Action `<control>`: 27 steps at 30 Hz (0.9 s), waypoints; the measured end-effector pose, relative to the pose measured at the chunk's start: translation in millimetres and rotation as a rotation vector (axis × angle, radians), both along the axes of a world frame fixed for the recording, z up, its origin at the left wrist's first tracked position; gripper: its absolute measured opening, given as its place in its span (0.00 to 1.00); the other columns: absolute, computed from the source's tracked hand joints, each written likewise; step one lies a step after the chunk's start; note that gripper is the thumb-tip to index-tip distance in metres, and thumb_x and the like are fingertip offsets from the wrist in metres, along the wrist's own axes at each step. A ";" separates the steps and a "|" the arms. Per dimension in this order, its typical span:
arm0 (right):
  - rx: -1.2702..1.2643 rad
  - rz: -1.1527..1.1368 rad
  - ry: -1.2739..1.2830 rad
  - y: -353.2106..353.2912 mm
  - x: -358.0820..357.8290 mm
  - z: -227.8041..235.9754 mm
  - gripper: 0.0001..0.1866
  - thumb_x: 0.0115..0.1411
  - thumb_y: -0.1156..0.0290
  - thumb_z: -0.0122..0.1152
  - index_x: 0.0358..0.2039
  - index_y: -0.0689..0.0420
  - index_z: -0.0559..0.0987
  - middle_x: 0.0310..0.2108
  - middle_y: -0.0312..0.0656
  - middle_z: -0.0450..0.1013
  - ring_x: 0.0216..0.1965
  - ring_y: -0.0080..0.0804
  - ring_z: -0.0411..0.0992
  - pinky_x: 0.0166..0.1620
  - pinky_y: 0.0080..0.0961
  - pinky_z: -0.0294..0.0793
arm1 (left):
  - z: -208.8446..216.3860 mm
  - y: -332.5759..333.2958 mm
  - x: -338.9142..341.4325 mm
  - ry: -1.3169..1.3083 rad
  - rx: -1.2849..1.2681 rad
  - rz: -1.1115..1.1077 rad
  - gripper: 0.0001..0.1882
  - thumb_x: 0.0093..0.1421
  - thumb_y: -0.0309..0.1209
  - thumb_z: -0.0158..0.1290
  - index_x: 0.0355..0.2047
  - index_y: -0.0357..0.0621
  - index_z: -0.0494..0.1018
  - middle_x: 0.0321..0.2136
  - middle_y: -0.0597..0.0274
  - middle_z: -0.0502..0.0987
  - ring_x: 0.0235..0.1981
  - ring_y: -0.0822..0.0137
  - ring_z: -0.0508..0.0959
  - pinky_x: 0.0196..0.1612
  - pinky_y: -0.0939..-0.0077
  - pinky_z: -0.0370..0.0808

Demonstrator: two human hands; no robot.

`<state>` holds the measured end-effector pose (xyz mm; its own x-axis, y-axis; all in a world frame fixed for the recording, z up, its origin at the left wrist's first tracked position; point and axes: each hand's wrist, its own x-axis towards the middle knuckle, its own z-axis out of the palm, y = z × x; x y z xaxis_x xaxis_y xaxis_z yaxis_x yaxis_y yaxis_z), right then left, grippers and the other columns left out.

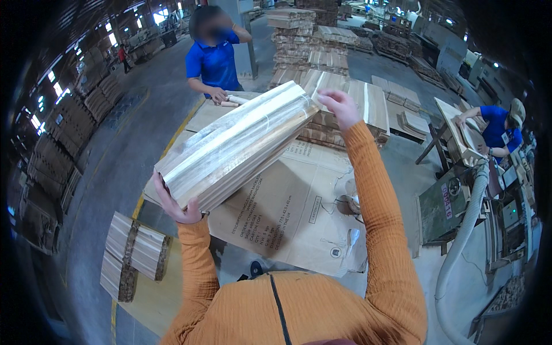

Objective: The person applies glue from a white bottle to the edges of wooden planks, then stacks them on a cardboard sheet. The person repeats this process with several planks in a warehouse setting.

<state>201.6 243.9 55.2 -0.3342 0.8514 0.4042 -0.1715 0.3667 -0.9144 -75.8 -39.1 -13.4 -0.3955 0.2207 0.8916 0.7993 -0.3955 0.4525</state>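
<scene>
A thick bundle of long pale wooden boards (236, 135) is held tilted above a cardboard-covered table, its far end up to the right. My left hand (178, 204) grips the near left end, thumb on the side face and fingers round the edge. At the opposite end, my right hand (340, 108) is closed at the corner of the boards; part of its grip is hidden. Beneath the bundle lies a printed cardboard sheet (299, 213) with a dark shadow across it. On the sheet's right side are a cup-like container (348, 204) and a white-headed brush (352, 238).
More wooden boards (371, 106) are stacked just beyond the table. Board bundles (135, 253) lie low at the left. A blue-shirted person (215, 66) stands across the table; another (497, 129) works at the right bench. A grey hose (460, 247) hangs by a green machine (445, 204).
</scene>
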 end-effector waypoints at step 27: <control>0.258 -0.104 0.025 -1.4 -20.2 -32.3 0.12 0.57 0.68 0.56 0.41 0.55 0.79 0.38 0.40 0.74 0.42 0.31 0.69 0.46 0.25 0.68 | -0.2 4.6 10.6 0.017 0.053 -0.031 0.51 0.49 0.59 0.51 0.59 0.27 0.50 0.56 0.43 0.60 0.55 0.56 0.64 0.56 0.66 0.60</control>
<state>181.5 242.5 23.0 -0.2379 0.7482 0.6194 -0.1421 0.6040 -0.7842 -65.2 -34.5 -13.6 -0.3740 0.1846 0.9089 0.7938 -0.4430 0.4166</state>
